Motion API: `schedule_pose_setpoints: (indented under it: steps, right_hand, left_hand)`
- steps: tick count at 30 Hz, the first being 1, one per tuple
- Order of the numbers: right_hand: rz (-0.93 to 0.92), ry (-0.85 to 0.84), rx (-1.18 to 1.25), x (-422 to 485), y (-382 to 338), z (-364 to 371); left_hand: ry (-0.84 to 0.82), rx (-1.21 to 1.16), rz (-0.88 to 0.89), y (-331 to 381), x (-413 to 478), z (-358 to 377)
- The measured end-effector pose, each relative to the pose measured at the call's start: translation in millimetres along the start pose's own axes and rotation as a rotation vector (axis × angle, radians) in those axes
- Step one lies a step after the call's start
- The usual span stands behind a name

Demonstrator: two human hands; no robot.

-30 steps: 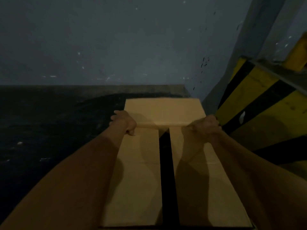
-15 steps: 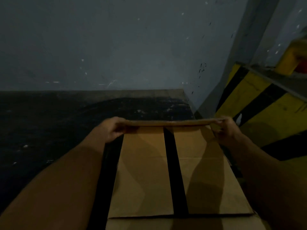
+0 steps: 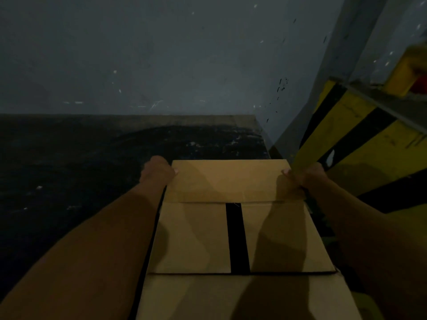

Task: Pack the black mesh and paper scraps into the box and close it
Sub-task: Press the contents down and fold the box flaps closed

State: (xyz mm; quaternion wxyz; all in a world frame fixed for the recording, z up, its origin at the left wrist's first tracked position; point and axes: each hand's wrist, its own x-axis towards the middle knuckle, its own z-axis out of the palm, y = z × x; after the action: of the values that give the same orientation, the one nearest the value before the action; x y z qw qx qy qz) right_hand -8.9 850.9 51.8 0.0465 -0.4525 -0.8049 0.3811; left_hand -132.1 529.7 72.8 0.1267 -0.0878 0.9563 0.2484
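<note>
Both hands, left hand point(image 3: 157, 173) and right hand point(image 3: 305, 179), pinch the far flap point(image 3: 228, 181) of the box point(image 3: 191, 236) mid-frame on the bench point(image 3: 69, 169). Cardboard looks light, stiff-ish; corners seem the best grip.

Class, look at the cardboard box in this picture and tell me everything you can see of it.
The cardboard box is plain brown, dim-lit, and sits on a dark surface by a grey wall. Two long flaps lie folded flat with a dark gap between them. The far flap is folded over their ends; the left hand and right hand grip its corners. A near flap overlaps too. Its contents are hidden.
</note>
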Motion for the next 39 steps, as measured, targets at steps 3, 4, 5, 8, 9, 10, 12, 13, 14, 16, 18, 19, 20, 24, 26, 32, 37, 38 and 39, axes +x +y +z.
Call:
schedule_pose_setpoints:
  steps: [3,4,5,8,9,10,12,13,14,16,18,19,20,24,26,32,37,38,39]
  right_hand:
    - [-0.026,0.063,0.093,-22.1,5.5,2.0]
    - [-0.036,0.077,0.103,-30.3,5.7,2.7]
    - [-0.042,0.093,0.099,-38.9,6.9,1.6]
    - [-0.059,0.088,0.126,-60.8,12.1,-0.6]
    - [-0.058,0.062,0.148,-64.8,16.7,-0.8]
    - [-0.071,0.032,0.159,-72.0,21.4,-2.3]
    - [-0.096,-0.011,0.163,-87.3,34.0,-6.1]
    - [-0.103,-0.029,0.167,-94.4,40.5,-7.6]
    - [-0.105,-0.050,0.167,-104.2,47.7,-10.2]
    - [-0.080,-0.111,0.154,-118.6,61.8,-14.1]
    - [-0.079,-0.211,0.111,-142.5,79.9,-20.0]
    - [-0.070,-0.246,0.091,-155.5,87.7,-22.7]
    - [-0.059,-0.259,0.079,-170.5,96.4,-26.6]
    - [0.069,-0.316,0.011,-224.5,127.8,-47.7]
    - [0.060,-0.369,0.017,-245.8,137.8,-62.4]
    - [0.113,-0.386,0.187,-279.1,124.6,-116.3]
    - [0.034,-0.227,0.710,-276.5,88.5,-133.3]
    - [0.024,-0.217,0.781,-273.7,80.4,-130.5]
    - [0.000,-0.204,0.798,-269.7,73.1,-124.4]
  left_hand:
    - [0.035,-0.071,-0.007,-8.7,-17.1,8.8]
    - [0.032,-0.075,-0.006,-11.3,-24.1,8.9]
    - [0.021,-0.079,-0.008,-13.9,-30.5,8.8]
    - [-0.033,-0.080,-0.013,-24.3,-51.1,4.8]
    - [-0.053,-0.093,-0.007,-28.0,-59.0,3.1]
    - [-0.080,-0.108,-0.003,-32.1,-65.6,2.8]
    - [-0.121,-0.130,0.006,-41.7,-81.4,2.7]
    - [-0.140,-0.141,0.002,-47.0,-89.3,2.5]
    - [-0.168,-0.147,-0.004,-53.5,-99.1,2.3]
    - [-0.251,-0.141,-0.027,-65.8,-116.2,3.5]
    - [-0.308,-0.134,-0.034,-84.2,-140.7,3.1]
    - [-0.330,-0.140,-0.043,-94.9,-151.2,2.5]
    - [-0.356,-0.153,-0.057,-106.3,-160.8,2.2]
    - [-0.505,-0.226,-0.136,-146.4,-201.6,-5.1]
    - [-0.542,-0.282,-0.161,-158.7,-221.6,-13.4]
    - [-0.445,-0.590,-0.178,-161.5,-255.4,-57.1]
    - [-0.291,-1.040,-0.046,-135.2,-262.6,-81.2]
    - [-0.266,-1.086,0.008,-127.6,-262.1,-81.9]
    - [-0.246,-1.093,0.065,-118.7,-262.2,-80.6]
